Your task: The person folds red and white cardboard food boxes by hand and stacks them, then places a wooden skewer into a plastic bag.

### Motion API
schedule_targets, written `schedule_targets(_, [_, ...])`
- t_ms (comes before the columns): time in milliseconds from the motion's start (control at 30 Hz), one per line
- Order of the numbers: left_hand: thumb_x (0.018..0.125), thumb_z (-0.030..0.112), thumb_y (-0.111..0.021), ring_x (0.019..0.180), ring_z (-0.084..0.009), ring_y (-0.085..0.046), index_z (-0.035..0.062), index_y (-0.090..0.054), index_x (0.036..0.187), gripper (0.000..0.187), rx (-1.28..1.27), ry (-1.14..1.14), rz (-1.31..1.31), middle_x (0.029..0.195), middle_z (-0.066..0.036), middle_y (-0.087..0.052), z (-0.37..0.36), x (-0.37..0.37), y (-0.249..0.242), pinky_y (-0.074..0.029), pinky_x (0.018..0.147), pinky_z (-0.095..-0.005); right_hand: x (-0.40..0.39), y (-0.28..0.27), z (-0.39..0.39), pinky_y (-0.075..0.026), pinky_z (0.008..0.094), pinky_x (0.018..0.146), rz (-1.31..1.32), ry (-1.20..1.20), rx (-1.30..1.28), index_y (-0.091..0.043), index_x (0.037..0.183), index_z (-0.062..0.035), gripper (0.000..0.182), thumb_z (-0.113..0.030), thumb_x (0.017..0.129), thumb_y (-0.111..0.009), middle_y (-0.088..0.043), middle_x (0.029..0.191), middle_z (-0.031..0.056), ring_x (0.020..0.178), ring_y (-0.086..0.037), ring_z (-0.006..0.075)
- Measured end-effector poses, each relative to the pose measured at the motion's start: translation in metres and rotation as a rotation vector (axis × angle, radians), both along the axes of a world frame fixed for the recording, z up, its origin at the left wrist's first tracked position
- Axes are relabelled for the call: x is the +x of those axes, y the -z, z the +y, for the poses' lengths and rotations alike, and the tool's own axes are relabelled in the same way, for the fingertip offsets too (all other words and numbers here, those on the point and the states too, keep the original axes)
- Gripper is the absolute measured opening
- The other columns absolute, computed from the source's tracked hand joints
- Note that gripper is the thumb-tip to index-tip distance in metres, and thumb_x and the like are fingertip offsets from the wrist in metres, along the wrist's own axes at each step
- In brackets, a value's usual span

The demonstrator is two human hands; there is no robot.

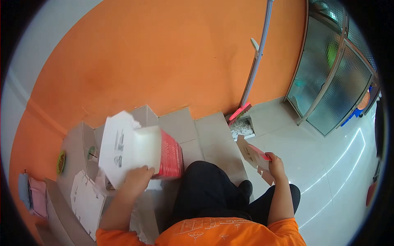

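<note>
My left hand is closed on the lower edge of a white and red cardboard box. Its pale inside faces up, a white flap with small dark print spreads to the left, and the red side is patterned. Out to the right, my right hand grips a partly folded cardboard piece, brownish-grey on one face with a pink-red strip and cut tabs. Below my left forearm a flat white cardboard sheet lies on the step.
Tiled steps run along the orange wall. A long-handled broom leans there above a dustpan. A cup with a straw, a green dish and a pink cloth item are left. Glass doors stand right.
</note>
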State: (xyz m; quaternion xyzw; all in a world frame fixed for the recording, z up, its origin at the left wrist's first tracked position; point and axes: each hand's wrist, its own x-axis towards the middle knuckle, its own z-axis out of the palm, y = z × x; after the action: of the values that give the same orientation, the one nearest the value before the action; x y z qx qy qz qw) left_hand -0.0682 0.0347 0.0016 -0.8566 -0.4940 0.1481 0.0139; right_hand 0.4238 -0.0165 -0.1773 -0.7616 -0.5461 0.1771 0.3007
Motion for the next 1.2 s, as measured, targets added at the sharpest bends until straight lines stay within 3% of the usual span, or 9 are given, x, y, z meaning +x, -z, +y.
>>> schedule_targets(267, [0.080, 0.006, -0.054, 0.082, -0.0291, -0.063, 0.0089, -0.055, 0.094, 0.014, 0.010, -0.207, -0.030, 0.087, -0.011, -0.060, -0.048, -0.008, 0.008, -0.047, 0.070, -0.0411, -0.009, -0.002, 0.011, -0.050, 0.0401, 0.080, -0.030, -0.065, -0.045, -0.063, 0.106, -0.0061, 0.030, 0.002, 0.082, -0.046, -0.066, 0.096, 0.0198, 0.091, -0.063, 0.0362])
schedule_targets(467, [0.073, 0.016, -0.066, 0.091, -0.0284, -0.059, 0.0097, -0.053, 0.113, 0.042, 0.119, -0.216, -0.284, 0.102, -0.010, -0.058, -0.061, -0.001, -0.010, -0.044, 0.079, -0.0404, -0.012, -0.002, 0.008, -0.050, 0.0403, 0.080, -0.092, -0.046, -0.032, -0.063, 0.104, -0.0070, 0.029, 0.001, 0.081, -0.048, -0.066, 0.096, 0.0191, 0.093, -0.062, 0.0365])
schedule_targets(567, [0.073, 0.016, -0.069, 0.097, -0.0284, -0.058, 0.0074, -0.050, 0.120, 0.051, 0.395, -0.127, -0.390, 0.110, -0.012, -0.057, -0.064, 0.024, -0.018, -0.046, 0.080, -0.0374, -0.013, -0.012, 0.002, -0.050, 0.0397, 0.081, -0.137, 0.021, 0.064, -0.064, 0.104, -0.0072, 0.029, 0.002, 0.081, -0.048, -0.065, 0.097, 0.0180, 0.094, -0.061, 0.0362])
schedule_targets(633, [0.078, 0.014, -0.069, 0.099, -0.0237, -0.059, 0.0043, -0.048, 0.121, 0.049, 0.094, -0.059, -1.047, 0.113, -0.012, -0.057, -0.062, 0.044, -0.009, -0.047, 0.079, -0.0348, -0.015, -0.025, -0.002, -0.050, 0.0394, 0.082, -0.138, 0.068, 0.158, -0.063, 0.104, -0.0069, 0.029, 0.002, 0.081, -0.049, -0.065, 0.098, 0.0173, 0.094, -0.061, 0.0359])
schedule_targets(733, [0.087, 0.022, -0.065, 0.103, -0.0156, -0.057, 0.0044, -0.045, 0.125, 0.047, -0.803, -0.032, -1.270, 0.121, -0.014, -0.054, -0.051, 0.088, -0.001, -0.047, 0.081, -0.0313, -0.035, -0.055, -0.013, -0.048, 0.0384, 0.080, -0.094, 0.119, 0.617, -0.062, 0.104, -0.0047, 0.029, 0.000, 0.076, -0.061, -0.065, 0.098, 0.0150, 0.091, -0.060, 0.0323])
schedule_targets(833, [0.090, 0.037, -0.060, 0.107, -0.0168, -0.055, 0.0052, -0.039, 0.131, 0.056, -1.218, -0.009, -1.633, 0.126, -0.011, -0.051, -0.024, 0.135, 0.017, -0.047, 0.087, -0.0333, -0.069, -0.118, -0.022, -0.048, 0.0367, 0.072, -0.347, -0.055, 0.974, -0.064, 0.098, -0.0034, 0.029, -0.005, 0.069, -0.069, -0.066, 0.102, 0.0142, 0.086, -0.062, 0.0286])
schedule_targets(967, [0.090, 0.043, -0.056, 0.111, -0.0190, -0.053, 0.0064, -0.034, 0.136, 0.063, -1.434, -0.088, -1.913, 0.128, -0.010, -0.050, -0.016, 0.188, -0.024, -0.046, 0.090, -0.0358, -0.092, -0.173, -0.032, -0.045, 0.0340, 0.068, -0.598, -0.220, 1.113, -0.066, 0.100, -0.0079, 0.031, -0.012, 0.069, -0.069, -0.066, 0.104, 0.0098, 0.079, -0.059, 0.0221])
schedule_targets(1067, [0.095, 0.020, -0.052, 0.114, -0.0191, -0.052, 0.0048, -0.037, 0.133, 0.044, -1.066, -0.109, -2.068, 0.127, -0.009, -0.050, -0.024, 0.214, -0.036, -0.043, 0.095, -0.0362, -0.100, -0.184, -0.045, -0.044, 0.0326, 0.066, -0.610, -0.339, 1.129, -0.066, 0.101, -0.0094, 0.031, -0.014, 0.070, -0.068, -0.065, 0.106, 0.0082, 0.078, -0.057, 0.0208])
schedule_targets(1200, [0.094, 0.014, -0.050, 0.114, -0.0190, -0.052, 0.0053, -0.041, 0.130, 0.038, -1.118, -0.198, -2.133, 0.124, -0.008, -0.052, -0.025, 0.219, -0.034, -0.044, 0.094, -0.0350, -0.110, -0.158, -0.052, -0.049, 0.0360, 0.074, -0.090, -0.410, 1.102, -0.063, 0.107, -0.0055, 0.036, 0.001, 0.071, -0.063, -0.058, 0.115, 0.0171, 0.088, -0.060, 0.0271])
